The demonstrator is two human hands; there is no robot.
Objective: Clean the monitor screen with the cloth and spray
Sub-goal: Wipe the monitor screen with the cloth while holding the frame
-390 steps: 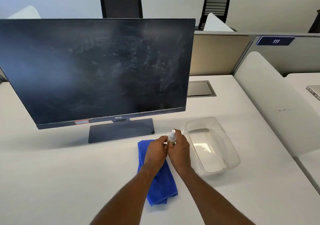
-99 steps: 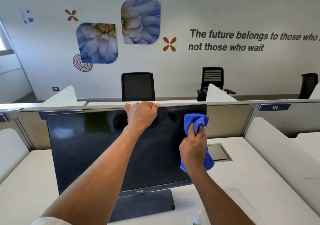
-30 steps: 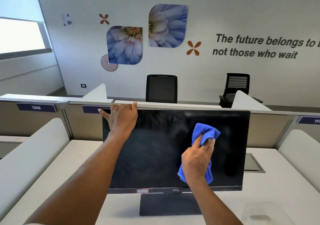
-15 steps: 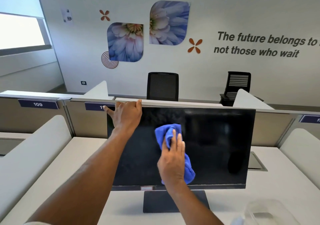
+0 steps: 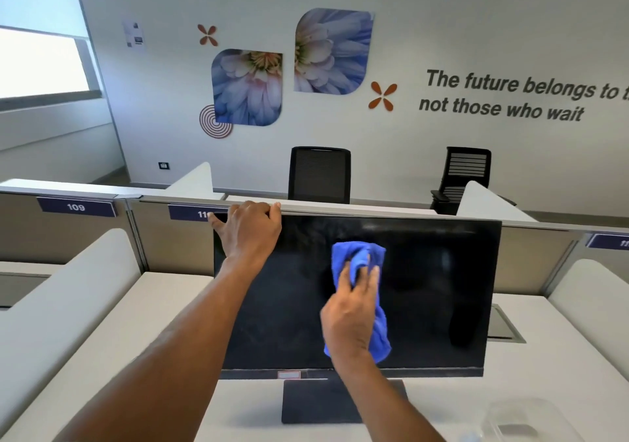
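Observation:
A black monitor (image 5: 439, 292) stands on a dark flat base on the white desk, its screen dark and facing me. My left hand (image 5: 250, 234) grips the monitor's top edge near its left corner, fingers curled over the rim. My right hand (image 5: 350, 315) presses a bunched blue cloth (image 5: 359, 254) flat against the middle of the screen; the cloth sticks out above and below my fingers. The spray bottle is only a blurred pale tip (image 5: 471, 437) at the bottom edge, next to the tub.
A clear plastic tub (image 5: 531, 421) sits on the desk (image 5: 163, 309) at the lower right. Low white dividers flank the desk on both sides, and a partition with number plates runs behind the monitor. A grey cable hatch (image 5: 503, 326) lies right of the monitor. Two black chairs stand beyond.
My right hand has swept the cloth from the right half of the screen to the left and back towards the middle. My left hand keeps its hold near the top left corner.

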